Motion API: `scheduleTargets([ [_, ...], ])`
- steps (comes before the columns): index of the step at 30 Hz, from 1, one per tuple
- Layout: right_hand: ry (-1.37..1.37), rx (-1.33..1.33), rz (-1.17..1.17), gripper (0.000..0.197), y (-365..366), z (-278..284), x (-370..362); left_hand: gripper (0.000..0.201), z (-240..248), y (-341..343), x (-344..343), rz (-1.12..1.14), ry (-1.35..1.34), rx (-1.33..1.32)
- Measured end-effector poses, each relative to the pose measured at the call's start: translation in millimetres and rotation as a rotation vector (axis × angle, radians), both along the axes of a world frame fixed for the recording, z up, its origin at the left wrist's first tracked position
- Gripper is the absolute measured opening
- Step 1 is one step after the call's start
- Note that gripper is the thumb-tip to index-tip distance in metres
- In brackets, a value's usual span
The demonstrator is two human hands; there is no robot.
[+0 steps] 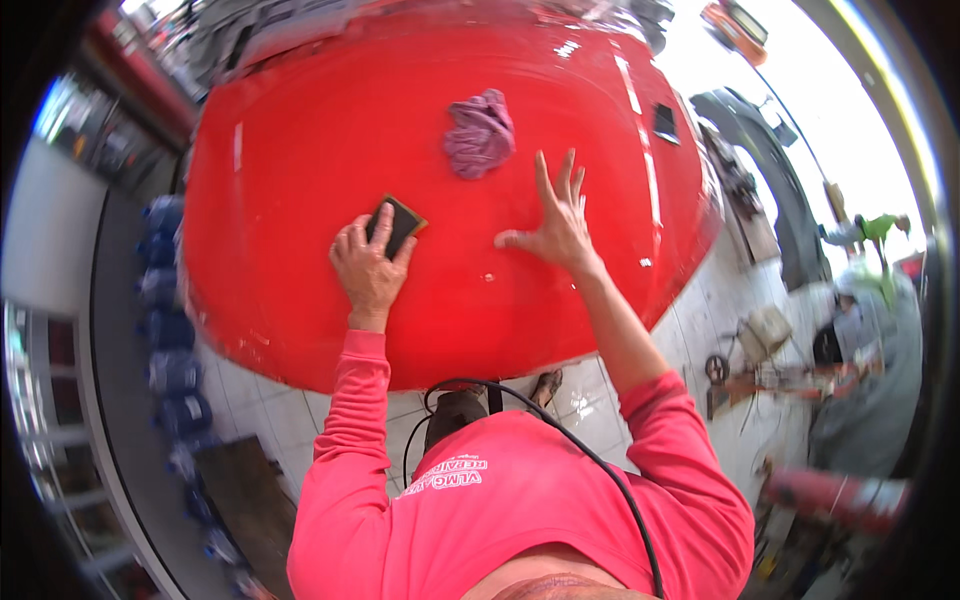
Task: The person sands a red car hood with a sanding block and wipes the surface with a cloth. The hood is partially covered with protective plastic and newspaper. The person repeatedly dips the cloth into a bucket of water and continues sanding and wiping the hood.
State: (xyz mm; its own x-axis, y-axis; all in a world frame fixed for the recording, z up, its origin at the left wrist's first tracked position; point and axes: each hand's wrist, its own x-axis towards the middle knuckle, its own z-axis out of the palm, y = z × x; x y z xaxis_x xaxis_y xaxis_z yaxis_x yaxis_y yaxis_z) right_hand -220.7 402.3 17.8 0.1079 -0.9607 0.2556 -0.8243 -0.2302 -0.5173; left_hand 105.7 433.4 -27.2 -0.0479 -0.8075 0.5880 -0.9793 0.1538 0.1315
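A large glossy red car hood [290, 290] spreads out in front of me, wet-looking near its edges. On its left half, my left hand [370, 262] grips a dark sanding block [402, 226] with a yellowish edge, pressed flat on the red surface. My right hand [562, 222] is at the right of the middle, fingers spread and nothing in it; whether the palm touches the hood I cannot tell. Beyond both hands lies a crumpled purple cloth [480, 135]. A small dark rectangular piece [666, 125] rests near the hood's right edge.
Several blue water jugs [180, 370] line the wall at the left. A black hose or cable [600, 455] runs across my body. To the right are a grey car fender [770, 170], a red cylinder [840, 498] and, farther off, a person in green [880, 228].
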Motion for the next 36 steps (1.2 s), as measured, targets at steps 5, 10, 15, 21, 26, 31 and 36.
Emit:
scheduleTargets([
  [5, 0.198, -0.043, 0.196, 0.143, -136, 7, 47, 0.062, 5, 27, -36, 0.129, -0.013, 0.043],
  [10, 0.132, -0.338, 0.406, 0.057, -199, -16, 90, 0.056, -2, -20, -102, 0.22, -0.018, -0.038],
  [15, -0.174, -0.312, 0.472, 0.035, -167, 25, 116, 0.051, 13, -95, -124, 0.398, -0.119, 0.064],
  [21, 0.001, -0.365, 0.219, 0.053, -182, 19, -120, 0.054, -4, 10, -134, 0.167, -0.086, 0.023],
  [26, 0.18, -0.277, -0.115, 0.078, -113, -56, -333, 0.055, 8, -41, -117, 0.031, -0.146, 0.117],
  [31, 0.178, -0.22, -0.201, 0.09, -123, -60, -314, 0.056, 68, -359, -25, 0.463, -0.166, 0.251],
  [36, 0.141, -0.182, -0.135, 0.088, -137, -61, -341, 0.05, 33, -327, -46, 0.279, -0.173, 0.208],
])
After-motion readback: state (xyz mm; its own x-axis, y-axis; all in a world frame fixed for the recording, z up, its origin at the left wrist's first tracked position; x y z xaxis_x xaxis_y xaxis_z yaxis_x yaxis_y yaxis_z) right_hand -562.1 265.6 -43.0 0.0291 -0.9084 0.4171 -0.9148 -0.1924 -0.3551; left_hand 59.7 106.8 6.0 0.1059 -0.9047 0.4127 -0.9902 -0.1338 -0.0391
